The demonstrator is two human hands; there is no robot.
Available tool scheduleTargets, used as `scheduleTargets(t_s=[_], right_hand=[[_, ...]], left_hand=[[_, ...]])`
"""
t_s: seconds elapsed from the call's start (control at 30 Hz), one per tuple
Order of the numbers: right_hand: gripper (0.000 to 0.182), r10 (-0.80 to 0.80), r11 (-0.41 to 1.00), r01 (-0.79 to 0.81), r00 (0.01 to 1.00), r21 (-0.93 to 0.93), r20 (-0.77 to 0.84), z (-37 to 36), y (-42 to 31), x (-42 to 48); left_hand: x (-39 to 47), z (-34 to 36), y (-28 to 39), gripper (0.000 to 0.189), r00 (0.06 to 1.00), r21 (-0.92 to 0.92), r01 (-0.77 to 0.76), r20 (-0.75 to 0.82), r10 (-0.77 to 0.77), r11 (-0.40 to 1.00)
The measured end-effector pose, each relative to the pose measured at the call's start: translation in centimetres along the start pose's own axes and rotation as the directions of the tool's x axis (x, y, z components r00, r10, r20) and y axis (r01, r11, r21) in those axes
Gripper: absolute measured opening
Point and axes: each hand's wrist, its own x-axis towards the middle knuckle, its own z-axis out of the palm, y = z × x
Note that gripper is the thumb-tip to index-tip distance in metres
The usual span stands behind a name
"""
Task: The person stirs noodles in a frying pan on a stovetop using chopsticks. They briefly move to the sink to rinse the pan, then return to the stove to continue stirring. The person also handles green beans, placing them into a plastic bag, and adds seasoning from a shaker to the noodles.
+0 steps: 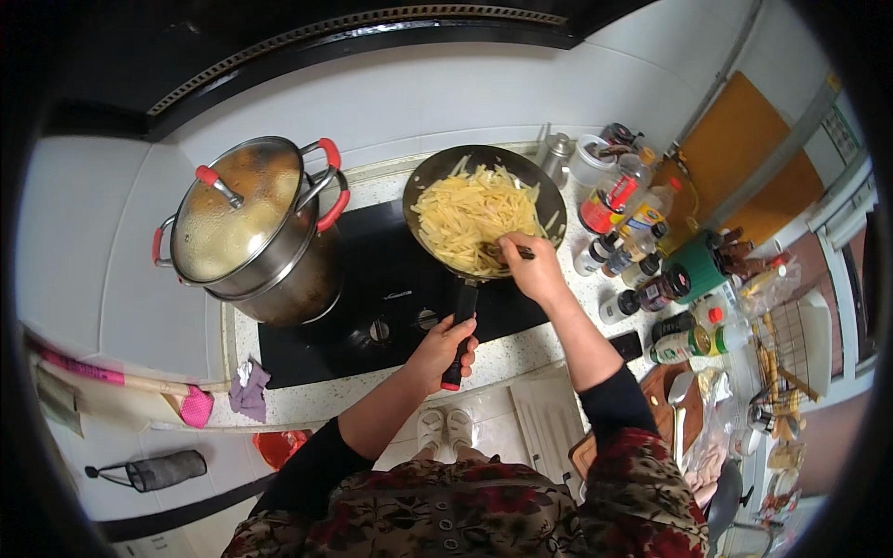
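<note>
My left hand [441, 350] is wrapped around the black, red-tipped handle [466, 301] of a dark frying pan [551, 195]. The pan sits over the right side of a black glass cooktop [370, 244]. Inside it lies a heap of pale yellow strips [474, 209] that look like cut potato. At the pan's near right edge my right hand [536, 270] grips a dark utensil handle [526, 253]. The working end of that utensil is hidden by the strips and my fingers.
A steel steamer pot [279, 293] with a fogged glass lid [234, 209] stands at left. Bottles and seasoning jars [638, 254] crowd the right counter. Beyond them are a phone [626, 345] and a cleaver [679, 411] on a round wooden board [652, 383]. A range hood [349, 35] hangs above.
</note>
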Motion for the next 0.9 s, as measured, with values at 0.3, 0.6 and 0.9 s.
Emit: scheduleTargets(t_s=[0.3,0.6,0.9], right_hand=[[0.025,0.093,0.993,-0.089,0.995,-0.078,0.046,-1.7,4.2,7.3],[0.028,0.25,0.965,-0.25,0.968,0.081,0.003,-12.8,4.7,5.9],[0.022,0.083,0.954,-0.124,0.984,0.273,0.156,-0.3,8.7,10.6]], left_hand=[[-0.2,0.1,0.5,0.023,1.0,0.034,-0.008,-0.025,0.009,0.999],[0.2,0.3,0.5,0.024,1.0,0.123,-0.011,-0.015,0.013,0.992],[-0.5,1.0,0.9,0.024,0.997,0.176,-0.006,-0.074,0.02,0.984]])
